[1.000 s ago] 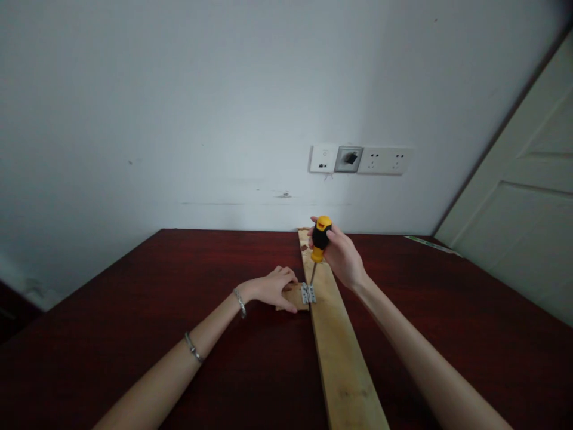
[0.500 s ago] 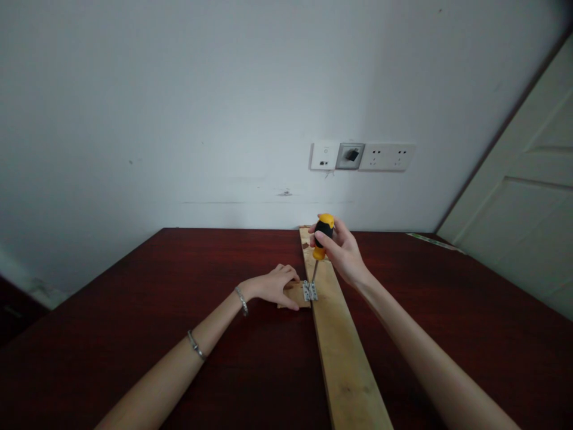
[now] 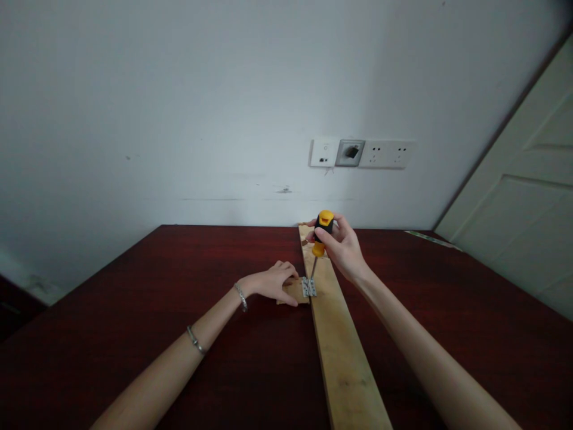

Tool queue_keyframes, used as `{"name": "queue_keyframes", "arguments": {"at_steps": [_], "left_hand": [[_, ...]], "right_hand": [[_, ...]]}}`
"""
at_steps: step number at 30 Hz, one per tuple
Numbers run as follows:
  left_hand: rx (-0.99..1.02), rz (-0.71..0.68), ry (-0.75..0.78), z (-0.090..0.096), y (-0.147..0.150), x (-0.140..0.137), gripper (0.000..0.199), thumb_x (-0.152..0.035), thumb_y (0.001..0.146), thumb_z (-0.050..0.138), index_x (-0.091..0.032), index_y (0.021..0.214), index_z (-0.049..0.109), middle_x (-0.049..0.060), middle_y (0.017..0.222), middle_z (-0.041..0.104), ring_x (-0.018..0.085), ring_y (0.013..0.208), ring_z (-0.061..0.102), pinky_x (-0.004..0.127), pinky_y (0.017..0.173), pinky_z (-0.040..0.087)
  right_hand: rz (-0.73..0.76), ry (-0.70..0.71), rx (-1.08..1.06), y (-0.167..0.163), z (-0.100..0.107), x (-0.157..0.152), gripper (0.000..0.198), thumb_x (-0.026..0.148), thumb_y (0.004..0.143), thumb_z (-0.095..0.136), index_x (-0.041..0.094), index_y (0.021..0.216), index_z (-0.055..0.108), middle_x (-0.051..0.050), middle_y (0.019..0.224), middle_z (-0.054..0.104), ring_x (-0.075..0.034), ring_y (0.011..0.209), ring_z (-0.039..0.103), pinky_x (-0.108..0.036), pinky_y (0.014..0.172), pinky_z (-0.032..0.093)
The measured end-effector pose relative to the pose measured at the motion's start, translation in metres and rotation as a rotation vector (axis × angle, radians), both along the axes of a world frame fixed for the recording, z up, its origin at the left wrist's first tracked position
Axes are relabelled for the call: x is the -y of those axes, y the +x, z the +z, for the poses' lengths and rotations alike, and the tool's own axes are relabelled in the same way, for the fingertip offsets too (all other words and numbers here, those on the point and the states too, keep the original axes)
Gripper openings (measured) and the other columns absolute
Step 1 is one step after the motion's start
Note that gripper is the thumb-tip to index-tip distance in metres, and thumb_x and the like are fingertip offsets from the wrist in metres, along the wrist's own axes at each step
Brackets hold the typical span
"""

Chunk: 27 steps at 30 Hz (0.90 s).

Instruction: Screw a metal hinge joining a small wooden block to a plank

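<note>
From where I stand, the small silver metal hinge is the middle of the clock, with twelve at the white wall. It lies over the seam between a short, flat, light-brown wooden piece at nine and a long, pale-yellow wooden board that runs from twelve to five.

The left hand is half open, thumb and fingers curved around the short piece's near and far edges. The right hand is closed around the fat handle of a yellow-and-black screwdriver with a thin metal shaft. It leans toward one, its tip down at the hinge's right half. I can't tell if it sits in a screw.

I'd guess the screwdriver is light and stiff, best held by its fat handle, since the thin shaft could slip. The short piece looks light and could slide, so its edges are good to hold. The board looks heavier and hard.

The dark red table gives wide room at three and nine. The wall stops the board's end at twelve.
</note>
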<state>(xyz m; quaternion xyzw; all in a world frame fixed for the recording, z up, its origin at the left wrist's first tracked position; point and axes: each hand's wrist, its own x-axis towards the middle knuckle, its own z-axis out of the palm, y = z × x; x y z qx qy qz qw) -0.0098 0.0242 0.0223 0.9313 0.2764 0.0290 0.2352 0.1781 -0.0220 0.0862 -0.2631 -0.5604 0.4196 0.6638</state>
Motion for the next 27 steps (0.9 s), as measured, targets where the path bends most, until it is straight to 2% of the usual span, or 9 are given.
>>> {"name": "queue_keyframes", "arguments": {"at_steps": [3, 9, 14, 19, 22, 27], "left_hand": [[0.004, 0.0, -0.002, -0.0008, -0.0005, -0.0008, 0.062, -0.055, 0.065, 0.074, -0.019, 0.111, 0.053, 0.007, 0.113, 0.048, 0.025, 0.106, 0.042, 0.037, 0.093, 0.038], [0.008, 0.001, 0.0, -0.0022, -0.0004, -0.0017, 0.062, -0.054, 0.065, 0.075, -0.019, 0.111, 0.053, 0.007, 0.113, 0.048, 0.025, 0.106, 0.041, 0.037, 0.093, 0.038], [0.025, 0.006, 0.003, -0.0027, 0.0001, -0.0013, 0.06, -0.052, 0.063, 0.077, -0.02, 0.109, 0.054, 0.006, 0.112, 0.049, 0.025, 0.105, 0.042, 0.037, 0.092, 0.039], [0.022, 0.009, -0.002, -0.0014, 0.0005, -0.0003, 0.059, -0.051, 0.064, 0.076, -0.019, 0.109, 0.053, 0.007, 0.113, 0.049, 0.025, 0.106, 0.042, 0.037, 0.092, 0.039], [0.028, 0.001, -0.002, -0.0022, 0.0005, -0.0009, 0.059, -0.051, 0.064, 0.076, -0.019, 0.108, 0.053, 0.006, 0.112, 0.049, 0.025, 0.106, 0.042, 0.037, 0.093, 0.039], [0.035, -0.004, -0.001, -0.0045, -0.0001, -0.0027, 0.059, -0.051, 0.064, 0.075, -0.02, 0.109, 0.053, 0.006, 0.112, 0.049, 0.025, 0.106, 0.042, 0.037, 0.093, 0.039]], "right_hand": [[-0.024, -0.002, 0.029, 0.0001, 0.0014, 0.0006, 0.031, 0.034, 0.075, 0.071, 0.024, 0.099, 0.052, 0.001, 0.09, 0.063, -0.011, 0.069, 0.058, -0.029, 0.066, 0.047], [0.095, -0.056, -0.06, 0.0014, 0.0061, 0.0037, 0.028, 0.037, 0.079, 0.06, 0.022, 0.101, 0.058, -0.003, 0.088, 0.06, -0.016, 0.072, 0.057, -0.034, 0.071, 0.049], [0.005, -0.027, 0.014, 0.0014, 0.0013, 0.001, 0.029, 0.034, 0.075, 0.07, 0.025, 0.097, 0.054, -0.001, 0.095, 0.062, -0.014, 0.078, 0.062, -0.032, 0.072, 0.051], [-0.035, 0.011, 0.049, -0.0001, 0.0012, 0.0012, 0.03, 0.032, 0.076, 0.071, 0.025, 0.095, 0.049, 0.001, 0.09, 0.063, -0.011, 0.069, 0.058, -0.029, 0.068, 0.048], [0.011, -0.012, 0.029, 0.0005, 0.0035, 0.0019, 0.022, 0.038, 0.081, 0.062, 0.023, 0.096, 0.054, 0.0, 0.085, 0.061, -0.012, 0.068, 0.056, -0.03, 0.068, 0.047], [0.083, -0.053, -0.039, 0.0024, 0.0043, 0.0014, 0.025, 0.04, 0.08, 0.057, 0.021, 0.095, 0.058, -0.005, 0.091, 0.062, -0.017, 0.074, 0.06, -0.034, 0.072, 0.049]]}}
